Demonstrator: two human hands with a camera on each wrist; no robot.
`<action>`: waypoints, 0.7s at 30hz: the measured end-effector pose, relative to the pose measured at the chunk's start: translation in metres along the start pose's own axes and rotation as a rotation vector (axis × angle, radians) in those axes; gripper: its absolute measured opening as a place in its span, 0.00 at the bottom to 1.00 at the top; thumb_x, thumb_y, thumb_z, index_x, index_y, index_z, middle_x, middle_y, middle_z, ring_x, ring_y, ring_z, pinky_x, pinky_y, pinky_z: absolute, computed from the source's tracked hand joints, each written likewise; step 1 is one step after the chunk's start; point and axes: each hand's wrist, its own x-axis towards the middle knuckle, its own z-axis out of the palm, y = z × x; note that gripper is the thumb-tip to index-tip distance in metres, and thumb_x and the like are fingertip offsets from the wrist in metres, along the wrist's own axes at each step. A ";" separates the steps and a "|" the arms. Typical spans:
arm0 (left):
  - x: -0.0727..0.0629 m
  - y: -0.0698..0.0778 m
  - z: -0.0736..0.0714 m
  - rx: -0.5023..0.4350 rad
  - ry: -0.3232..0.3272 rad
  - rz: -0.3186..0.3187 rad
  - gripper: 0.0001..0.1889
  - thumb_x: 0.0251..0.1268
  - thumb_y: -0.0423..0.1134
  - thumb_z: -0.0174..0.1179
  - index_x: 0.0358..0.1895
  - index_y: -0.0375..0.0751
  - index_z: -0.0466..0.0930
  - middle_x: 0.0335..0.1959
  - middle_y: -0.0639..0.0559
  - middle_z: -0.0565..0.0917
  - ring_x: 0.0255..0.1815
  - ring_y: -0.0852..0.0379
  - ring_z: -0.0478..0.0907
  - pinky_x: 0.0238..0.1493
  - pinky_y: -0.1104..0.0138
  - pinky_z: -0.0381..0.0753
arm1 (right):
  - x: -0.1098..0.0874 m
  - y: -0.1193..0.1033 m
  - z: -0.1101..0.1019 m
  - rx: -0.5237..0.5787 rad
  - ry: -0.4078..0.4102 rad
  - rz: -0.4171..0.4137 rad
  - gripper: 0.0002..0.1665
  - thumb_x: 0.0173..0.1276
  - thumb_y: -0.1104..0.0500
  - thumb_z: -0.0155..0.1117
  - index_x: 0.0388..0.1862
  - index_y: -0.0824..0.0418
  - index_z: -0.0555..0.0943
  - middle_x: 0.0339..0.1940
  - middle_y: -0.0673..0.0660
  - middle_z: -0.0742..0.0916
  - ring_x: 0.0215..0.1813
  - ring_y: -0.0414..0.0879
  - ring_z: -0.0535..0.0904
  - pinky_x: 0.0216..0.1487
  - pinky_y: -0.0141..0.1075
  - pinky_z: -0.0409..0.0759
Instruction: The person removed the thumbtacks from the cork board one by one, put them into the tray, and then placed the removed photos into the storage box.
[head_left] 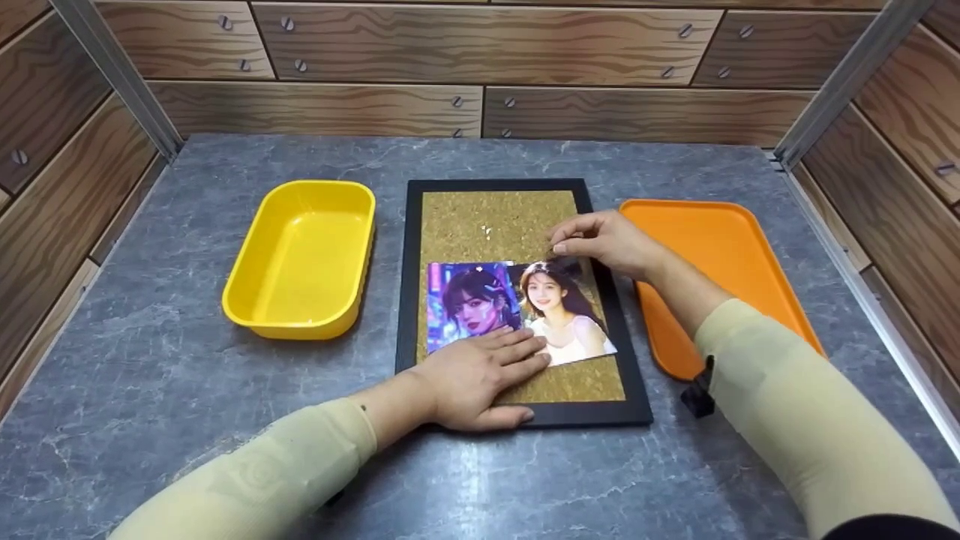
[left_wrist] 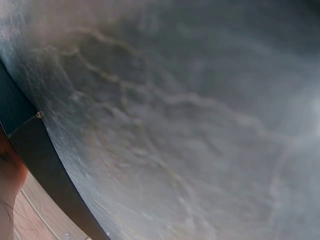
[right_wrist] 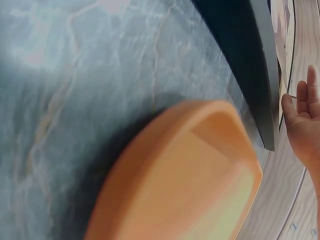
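A black-framed cork board [head_left: 495, 386] lies on the table with two photos on it, side by side. The left one, a purple portrait [head_left: 472, 300], has a small pale pin [head_left: 480, 268] at its top edge. The other, a portrait in white [head_left: 562, 311], sits slightly tilted. My left hand [head_left: 484, 379] rests flat over the lower parts of both photos, thumb on the frame. Above the right photo's top edge, my right hand [head_left: 600, 240] pinches a thin pin [right_wrist: 293, 96] between thumb and fingers; its head is hidden. Several small pale pins [head_left: 487, 232] are on the cork higher up.
A yellow basin [head_left: 300, 326] stands left of the board. An orange tray [head_left: 720, 247] lies to the right, close to the frame and partly under my right forearm. Wood-patterned panels [head_left: 480, 45] enclose the grey marbled table [head_left: 187, 375] at the back and sides.
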 end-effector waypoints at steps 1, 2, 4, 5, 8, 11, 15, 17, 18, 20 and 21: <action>0.000 0.000 0.000 0.001 -0.003 0.000 0.40 0.83 0.64 0.42 0.84 0.39 0.59 0.84 0.42 0.62 0.85 0.46 0.56 0.85 0.58 0.50 | -0.002 -0.001 -0.001 -0.010 0.005 0.001 0.13 0.73 0.65 0.72 0.49 0.76 0.87 0.59 0.69 0.87 0.62 0.46 0.82 0.67 0.32 0.78; 0.000 0.000 -0.001 0.001 -0.006 0.000 0.40 0.83 0.64 0.42 0.84 0.39 0.59 0.84 0.42 0.62 0.85 0.46 0.56 0.85 0.58 0.50 | -0.003 -0.001 -0.003 -0.012 0.009 0.004 0.14 0.74 0.64 0.72 0.49 0.76 0.86 0.60 0.69 0.87 0.62 0.46 0.82 0.67 0.32 0.78; 0.000 0.000 -0.001 0.001 -0.012 0.000 0.40 0.83 0.65 0.42 0.85 0.39 0.59 0.84 0.42 0.61 0.85 0.46 0.55 0.85 0.58 0.49 | -0.006 -0.002 -0.005 -0.016 0.015 0.012 0.15 0.74 0.64 0.72 0.50 0.76 0.86 0.60 0.69 0.87 0.63 0.46 0.82 0.68 0.32 0.77; 0.000 0.000 -0.001 0.003 -0.012 0.001 0.40 0.83 0.65 0.42 0.85 0.39 0.59 0.84 0.42 0.61 0.85 0.46 0.55 0.85 0.58 0.50 | -0.008 -0.003 -0.007 -0.012 0.017 0.018 0.15 0.74 0.64 0.72 0.50 0.76 0.86 0.61 0.69 0.87 0.64 0.47 0.81 0.68 0.32 0.77; 0.000 0.000 -0.001 0.006 -0.010 0.003 0.40 0.83 0.64 0.42 0.85 0.39 0.59 0.84 0.42 0.62 0.85 0.46 0.56 0.85 0.58 0.50 | -0.012 -0.003 -0.011 -0.027 0.022 0.027 0.16 0.75 0.63 0.71 0.51 0.76 0.85 0.63 0.68 0.86 0.66 0.47 0.81 0.68 0.30 0.76; 0.000 0.000 0.000 0.004 -0.004 0.006 0.40 0.83 0.64 0.42 0.84 0.39 0.59 0.84 0.42 0.62 0.85 0.45 0.56 0.85 0.58 0.51 | -0.016 -0.002 -0.016 -0.057 0.032 0.031 0.16 0.75 0.61 0.71 0.52 0.75 0.86 0.63 0.67 0.86 0.66 0.47 0.80 0.68 0.30 0.75; 0.000 0.000 0.000 0.009 0.004 0.009 0.40 0.84 0.65 0.40 0.85 0.39 0.59 0.84 0.41 0.62 0.85 0.45 0.56 0.85 0.58 0.51 | -0.021 -0.003 -0.023 -0.072 0.051 0.027 0.16 0.76 0.60 0.71 0.51 0.74 0.86 0.63 0.67 0.86 0.65 0.46 0.80 0.67 0.29 0.75; 0.000 0.000 0.000 0.006 0.001 0.007 0.41 0.84 0.65 0.40 0.85 0.39 0.58 0.84 0.41 0.61 0.85 0.45 0.56 0.85 0.58 0.51 | -0.024 -0.004 -0.026 -0.073 0.062 0.023 0.16 0.75 0.60 0.72 0.51 0.74 0.86 0.62 0.68 0.86 0.64 0.44 0.80 0.65 0.29 0.76; -0.001 0.000 0.001 0.003 0.000 0.006 0.41 0.83 0.65 0.41 0.85 0.39 0.58 0.84 0.41 0.61 0.85 0.45 0.56 0.85 0.58 0.51 | -0.025 -0.003 -0.027 -0.066 0.067 0.022 0.16 0.75 0.60 0.72 0.51 0.74 0.86 0.62 0.67 0.86 0.64 0.44 0.80 0.65 0.28 0.77; -0.001 -0.001 0.000 -0.001 -0.003 0.004 0.41 0.83 0.65 0.41 0.85 0.39 0.58 0.84 0.41 0.61 0.85 0.45 0.55 0.85 0.58 0.51 | -0.027 -0.003 -0.030 -0.053 0.077 0.019 0.16 0.75 0.61 0.72 0.52 0.75 0.86 0.62 0.67 0.86 0.63 0.44 0.81 0.63 0.28 0.78; -0.001 -0.001 0.000 -0.003 -0.004 0.004 0.41 0.83 0.65 0.42 0.85 0.39 0.58 0.84 0.41 0.61 0.85 0.45 0.55 0.85 0.58 0.51 | -0.029 -0.003 -0.032 -0.051 0.081 0.013 0.16 0.75 0.61 0.72 0.51 0.74 0.86 0.61 0.66 0.87 0.62 0.43 0.81 0.62 0.28 0.78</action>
